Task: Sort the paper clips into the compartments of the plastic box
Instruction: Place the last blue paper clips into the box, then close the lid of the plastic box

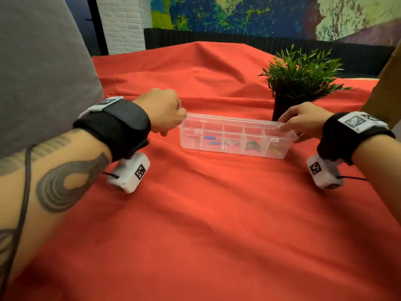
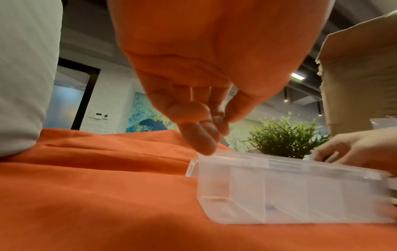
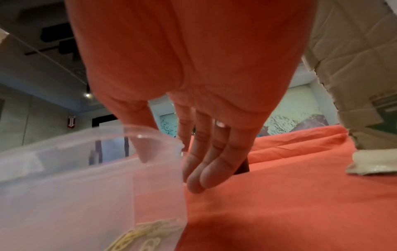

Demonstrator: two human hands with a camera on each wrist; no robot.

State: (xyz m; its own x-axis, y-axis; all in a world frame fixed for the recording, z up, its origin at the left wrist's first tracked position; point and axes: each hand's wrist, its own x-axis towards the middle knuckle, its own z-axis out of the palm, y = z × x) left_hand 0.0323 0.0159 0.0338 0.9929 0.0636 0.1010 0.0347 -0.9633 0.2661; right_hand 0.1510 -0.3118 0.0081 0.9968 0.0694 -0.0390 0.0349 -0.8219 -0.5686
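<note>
Head view: a clear plastic box [image 1: 236, 137] lies lengthwise on a red cloth [image 1: 206, 213], its lid [image 1: 230, 119] hinged at the far side and partly lowered over five compartments. From left to right these hold: contents too faint to tell, blue clips [image 1: 210, 140], silver clips [image 1: 230, 142], dark green clips [image 1: 252, 145], and yellow clips [image 1: 275, 149]. The left hand [image 1: 167, 111] meets the lid's left end with fingers curled; the right hand [image 1: 303, 121] is at the right end, fingers on the lid edge.

Left wrist view: the left fingers [image 2: 199, 135] are bunched together, thumb close against them, tips touching the lid's left corner; whether they pinch it cannot be told. The box [image 2: 279, 186] sits to the right of the wrist, the right hand [image 2: 356, 147] at its other end.

Right wrist view: the right fingers [image 3: 206, 163] hang nearly straight and pressed together beside the box's right end wall [image 3: 159, 178]; the thumb lies behind the raised lid rim [image 3: 150, 134]. Yellow clips [image 3: 146, 236] show through the wall.

A potted plant [image 1: 299, 77] stands just beyond the box's right end, near a cardboard box [image 2: 361, 71]; a grey cushion [image 1: 39, 61] lies far left.
</note>
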